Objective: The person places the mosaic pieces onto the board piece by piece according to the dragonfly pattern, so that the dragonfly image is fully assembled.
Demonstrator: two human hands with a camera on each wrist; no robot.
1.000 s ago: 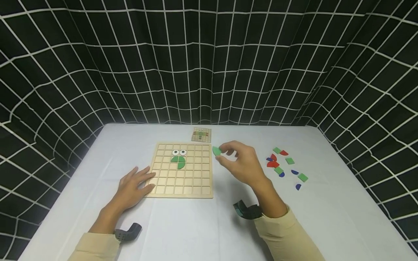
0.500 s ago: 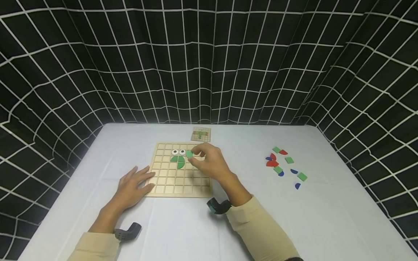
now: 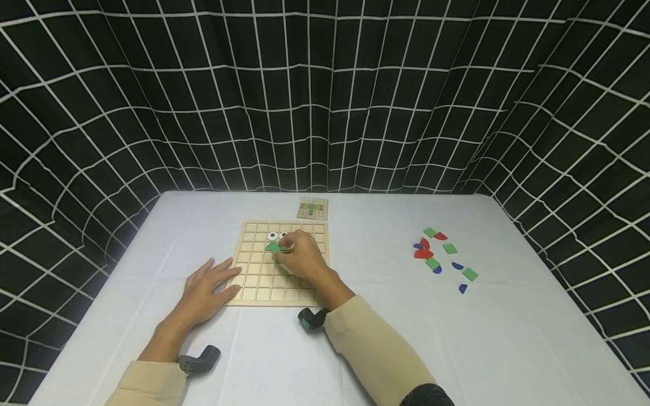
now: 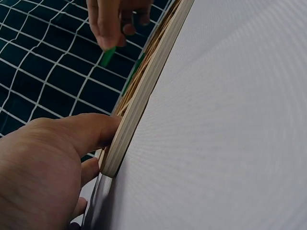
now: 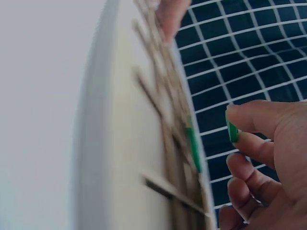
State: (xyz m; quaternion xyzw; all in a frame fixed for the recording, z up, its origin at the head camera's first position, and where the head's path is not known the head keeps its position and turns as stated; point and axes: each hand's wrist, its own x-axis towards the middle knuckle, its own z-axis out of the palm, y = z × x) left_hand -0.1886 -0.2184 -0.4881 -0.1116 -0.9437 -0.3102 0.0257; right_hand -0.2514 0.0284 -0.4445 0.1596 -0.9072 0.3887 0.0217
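Two hands were on this one, doing very different jobs. The left hand (image 3: 205, 293) lay with its fingers spread and fairly straight, the tips over the left side of the gridded wooden board (image 3: 254, 281) and the thumb on it near the corner, I'd guess to keep it from sliding. The right hand (image 3: 304, 256) was over the upper part of the board, thumb and a finger pinching a small green piece (image 5: 231, 126) by its edges, probably so the underside stayed free to drop into a square. Just beside it on the board were two round eye pieces (image 3: 272, 236) and a flat green shape (image 3: 272, 246), partly covered by the fingers. A little card (image 3: 312, 208) with a grid picture sat behind the board, likely there to glance at while building. Spare green squares (image 3: 449, 248), red pieces (image 3: 424, 254) and blue half-rounds (image 3: 457, 265) lay well off to the right on the white surface (image 3: 376, 231), I'm guessing so they'd be handy for that hand. Neat bit: from the head view you couldn't tell if the pinched piece was touching down, but both wrist views showed it held up, apart from the board. Only the head view got the card and the spares, and the left wrist one showed the board's thick side edge best.
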